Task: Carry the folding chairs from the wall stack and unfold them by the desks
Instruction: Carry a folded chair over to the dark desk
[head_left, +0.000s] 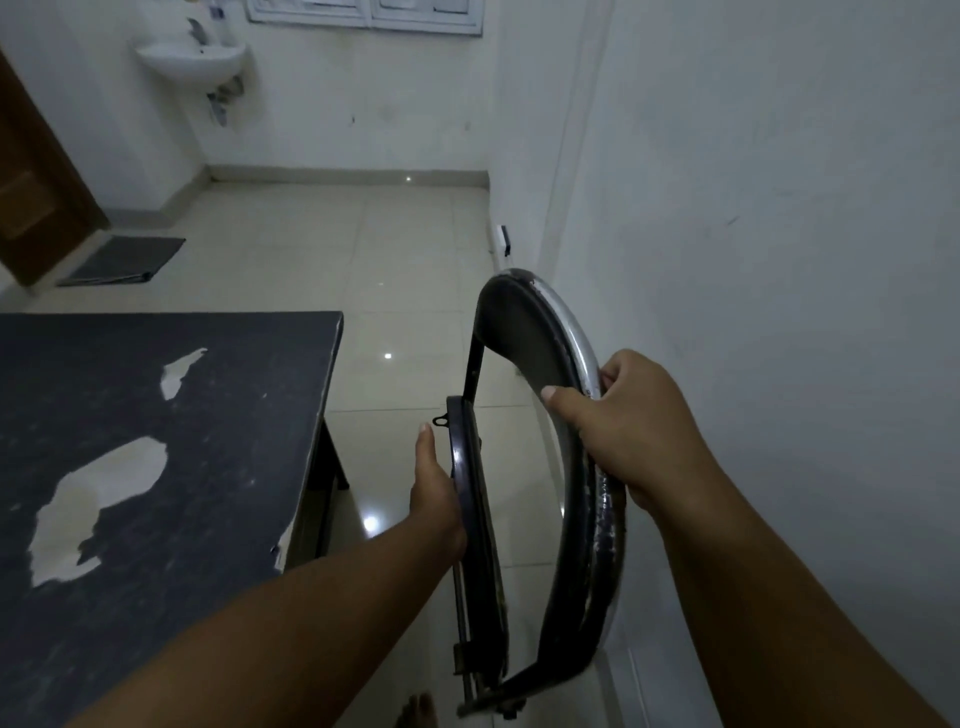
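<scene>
item: folding chair (524, 467), one unit, dark seat and chromed tube frame, held off the wall just right of the tabletop (156, 441). status: partly open; the seat panel and the curved backrest hoop stand apart at the top and meet at the hinge low down, near the floor (363, 249). judged stage: this chair has been brought to the desk and its unfolding is in hand but not finished, since the seat is still steep rather than level and no legs are seen planted. no wall stack and no other chair, folded or unfolded, is in view, so how many remain cannot be told. left hand (436, 499): lies between the tabletop's right edge and the seat, palm flat against the seat's outer rim, fingers extended along it, thumb up; pressing rather than wrapping. right hand (634, 431): on the far side of the chair from the tabletop, closed around the chromed hoop, thumb across the inner face, fingers curled behind. chair relative to hands: it sits between them, touching both, the seat against the left palm and the hoop within the right grip. a bare foot (415, 714) shows below the chair's hinge. remaining, as judged: swing the seat down, set the legs on the floor beside the tabletop, then attend to any further chairs.
</scene>
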